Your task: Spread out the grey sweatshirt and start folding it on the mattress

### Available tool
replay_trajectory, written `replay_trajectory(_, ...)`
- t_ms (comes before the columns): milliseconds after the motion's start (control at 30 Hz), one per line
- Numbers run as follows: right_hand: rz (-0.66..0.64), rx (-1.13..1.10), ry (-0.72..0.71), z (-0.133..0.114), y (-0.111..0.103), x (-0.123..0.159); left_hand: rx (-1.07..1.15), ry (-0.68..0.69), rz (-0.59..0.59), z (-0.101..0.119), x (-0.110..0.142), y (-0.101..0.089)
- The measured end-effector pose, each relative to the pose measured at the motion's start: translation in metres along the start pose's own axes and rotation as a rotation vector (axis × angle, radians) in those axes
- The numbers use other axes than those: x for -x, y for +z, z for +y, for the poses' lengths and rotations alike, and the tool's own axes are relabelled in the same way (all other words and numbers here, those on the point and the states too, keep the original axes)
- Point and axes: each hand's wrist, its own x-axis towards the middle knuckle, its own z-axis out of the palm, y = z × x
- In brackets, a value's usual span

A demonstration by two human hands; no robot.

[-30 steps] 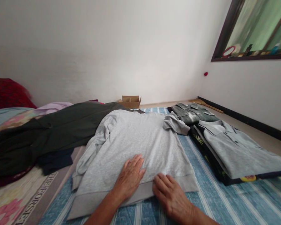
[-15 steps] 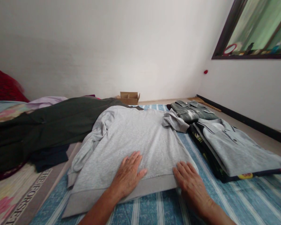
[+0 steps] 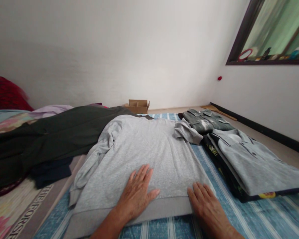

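Observation:
A light grey sweatshirt (image 3: pixel 151 149) lies spread out on a blue striped sheet (image 3: pixel 159 232), its hem band towards me. Its left-side sleeve runs down along the body; the right-side sleeve is bunched near the shoulder. My left hand (image 3: pixel 137 192) rests flat on the lower front, thumb out and fingers stretched. Over the lower right corner, by the hem, lies my right hand (image 3: pixel 205 204), palm down with its fingers extended. Neither hand grips the cloth.
Folded clothes with a grey polo shirt (image 3: pixel 259 159) on top lie to the right, a folded dark denim-like garment (image 3: pixel 205 120) behind them. Dark green clothing (image 3: pixel 64 129) spreads over the left. A small cardboard box (image 3: pixel 137 106) stands by the wall.
The whole view has shifted slightly, and everything sits a little lower in the picture. Both hands stay flat on the sweatshirt in nearly the same places.

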Motion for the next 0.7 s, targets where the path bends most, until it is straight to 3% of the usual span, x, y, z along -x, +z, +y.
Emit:
replay_trajectory(167, 0.009, -0.024, 0.01, -0.003, 0.003, 0.001, 0.002, 0.016, -0.033, -0.001, -0.001, -0.001)
replay_trajectory(367, 0.084, -0.037, 0.146, -0.014, 0.012, 0.006, 0.009, 0.007, -0.081, 0.0, -0.004, -0.008)
replay_trajectory(533, 0.031, 0.003, 0.088, -0.014, 0.018, 0.015, 0.016, -0.008, -0.124, 0.003, -0.004, -0.013)
replay_trajectory(700, 0.072, 0.009, 0.042, -0.002, 0.01, 0.011, 0.042, -0.075, -0.197, 0.015, -0.01, -0.03)
